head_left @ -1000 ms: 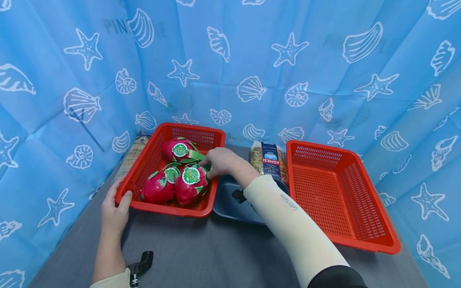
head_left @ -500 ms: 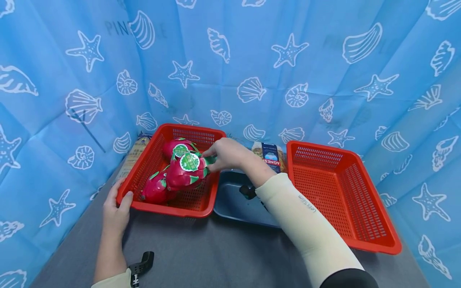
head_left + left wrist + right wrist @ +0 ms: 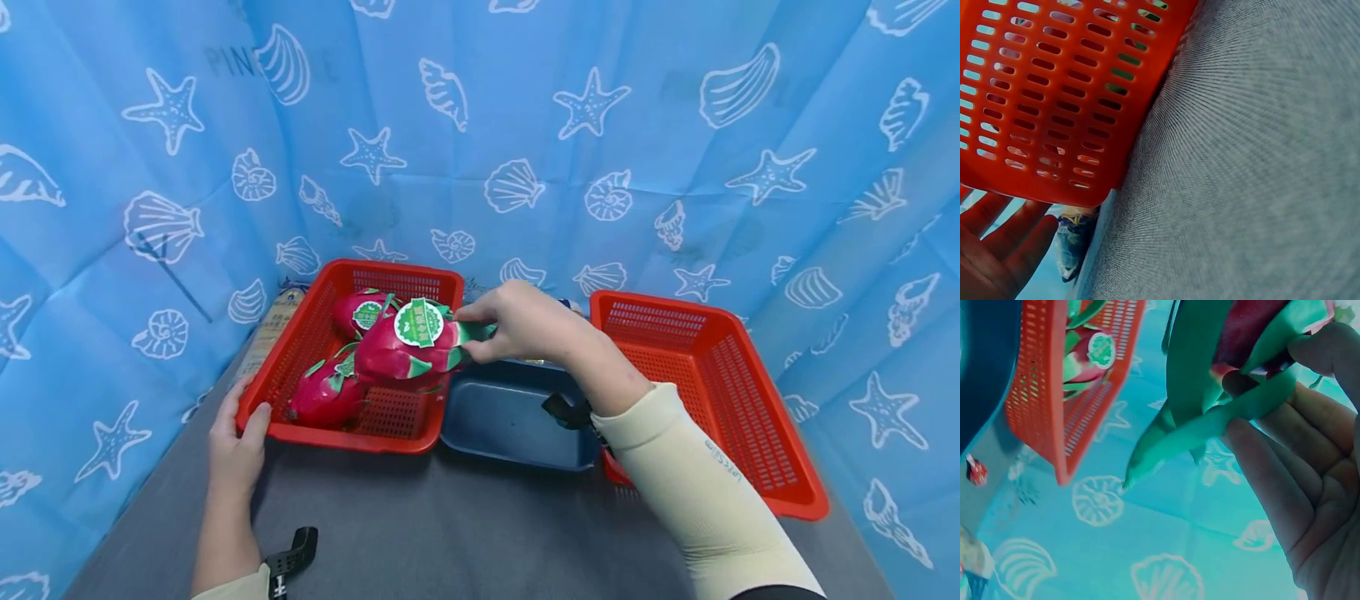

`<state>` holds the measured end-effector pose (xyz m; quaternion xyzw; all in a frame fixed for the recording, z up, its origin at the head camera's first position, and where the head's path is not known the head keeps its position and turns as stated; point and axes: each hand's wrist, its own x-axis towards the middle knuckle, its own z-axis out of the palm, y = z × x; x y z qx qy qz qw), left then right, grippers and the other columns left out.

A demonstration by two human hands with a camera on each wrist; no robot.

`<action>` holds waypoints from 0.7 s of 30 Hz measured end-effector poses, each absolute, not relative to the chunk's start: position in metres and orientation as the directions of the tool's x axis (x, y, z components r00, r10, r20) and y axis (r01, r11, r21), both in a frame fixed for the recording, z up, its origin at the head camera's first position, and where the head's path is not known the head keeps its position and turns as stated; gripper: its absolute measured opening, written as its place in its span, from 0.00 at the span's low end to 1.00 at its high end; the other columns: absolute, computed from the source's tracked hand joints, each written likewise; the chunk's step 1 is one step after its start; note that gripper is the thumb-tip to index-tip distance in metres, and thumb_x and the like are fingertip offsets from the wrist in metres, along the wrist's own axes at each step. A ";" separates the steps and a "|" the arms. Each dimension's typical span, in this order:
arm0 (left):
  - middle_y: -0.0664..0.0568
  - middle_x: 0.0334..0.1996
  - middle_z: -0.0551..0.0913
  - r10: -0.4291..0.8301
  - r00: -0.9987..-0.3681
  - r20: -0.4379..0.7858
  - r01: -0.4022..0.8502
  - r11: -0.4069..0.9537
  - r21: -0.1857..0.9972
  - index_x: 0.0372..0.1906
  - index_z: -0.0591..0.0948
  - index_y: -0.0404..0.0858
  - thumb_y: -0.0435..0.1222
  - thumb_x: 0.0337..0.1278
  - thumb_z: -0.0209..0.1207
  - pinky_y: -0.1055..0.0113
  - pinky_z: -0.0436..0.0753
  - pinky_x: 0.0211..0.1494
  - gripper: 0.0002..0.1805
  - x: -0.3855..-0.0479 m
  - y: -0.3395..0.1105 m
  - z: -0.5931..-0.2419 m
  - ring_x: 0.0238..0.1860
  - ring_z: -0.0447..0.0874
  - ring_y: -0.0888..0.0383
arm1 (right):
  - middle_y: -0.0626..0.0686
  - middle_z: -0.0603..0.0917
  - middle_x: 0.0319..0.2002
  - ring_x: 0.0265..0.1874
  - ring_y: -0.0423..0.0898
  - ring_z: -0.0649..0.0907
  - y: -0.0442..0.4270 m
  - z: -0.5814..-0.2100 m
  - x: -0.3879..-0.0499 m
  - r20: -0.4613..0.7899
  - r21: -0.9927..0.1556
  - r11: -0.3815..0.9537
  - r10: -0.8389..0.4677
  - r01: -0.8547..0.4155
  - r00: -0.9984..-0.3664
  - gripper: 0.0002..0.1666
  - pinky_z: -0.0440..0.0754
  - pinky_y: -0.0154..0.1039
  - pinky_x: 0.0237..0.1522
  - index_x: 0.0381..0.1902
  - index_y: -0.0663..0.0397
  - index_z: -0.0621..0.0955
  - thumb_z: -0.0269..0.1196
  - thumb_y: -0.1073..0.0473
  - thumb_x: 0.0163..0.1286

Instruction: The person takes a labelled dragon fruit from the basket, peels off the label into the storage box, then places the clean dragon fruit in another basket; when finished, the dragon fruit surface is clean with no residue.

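My right hand (image 3: 517,327) pinches the green leafy end of a dragon fruit (image 3: 397,354), which hangs above the right part of the left red basket (image 3: 352,435). In the right wrist view my thumb and fingers hold its green leaves (image 3: 1235,412). Two other dragon fruits lie in that basket, one at the back (image 3: 358,312) and one near the front left (image 3: 322,398). My left hand (image 3: 236,437) grips the basket's front left corner; in the left wrist view its fingers (image 3: 1013,228) lie against the basket's edge (image 3: 1054,195).
A dark blue tray (image 3: 510,421) stands between the left basket and a second red basket (image 3: 806,467) at the right. A long package (image 3: 277,325) lies left of the left basket. Behind everything hangs a blue curtain (image 3: 465,208) with shell prints.
My right hand has lifted the front right dragon fruit from the basket's bottom and moved it up and to the right. My left hand has stayed at the basket corner.
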<state>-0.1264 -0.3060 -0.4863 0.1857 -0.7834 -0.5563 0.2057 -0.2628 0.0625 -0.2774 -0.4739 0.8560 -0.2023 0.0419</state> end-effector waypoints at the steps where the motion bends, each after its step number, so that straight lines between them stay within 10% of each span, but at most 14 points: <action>1: 0.50 0.75 0.64 -0.520 -0.847 0.113 -0.064 0.310 0.949 0.81 0.60 0.51 0.39 0.73 0.56 0.85 0.74 0.43 0.35 -0.126 -0.306 -0.486 0.69 0.62 0.49 | 0.45 0.90 0.45 0.33 0.39 0.84 0.069 -0.275 -0.258 0.144 -0.378 0.456 -0.831 -0.805 -0.538 0.24 0.83 0.34 0.36 0.57 0.51 0.88 0.74 0.53 0.63; 14: 0.52 0.74 0.64 -0.527 -0.844 0.104 -0.075 0.307 0.949 0.81 0.60 0.52 0.39 0.72 0.56 0.85 0.74 0.43 0.35 -0.128 -0.305 -0.485 0.68 0.62 0.53 | 0.41 0.88 0.41 0.20 0.31 0.75 0.153 -0.278 -0.181 0.296 -0.385 0.389 -0.807 -0.837 -0.511 0.21 0.75 0.30 0.21 0.53 0.51 0.88 0.75 0.58 0.61; 21: 0.52 0.74 0.64 -0.528 -0.844 0.095 -0.075 0.292 0.953 0.81 0.61 0.52 0.38 0.73 0.55 0.85 0.74 0.44 0.35 -0.127 -0.306 -0.486 0.67 0.62 0.55 | 0.45 0.89 0.43 0.28 0.31 0.82 0.181 -0.307 -0.133 0.325 -0.481 0.366 -0.770 -0.797 -0.550 0.22 0.80 0.28 0.25 0.54 0.51 0.87 0.76 0.59 0.61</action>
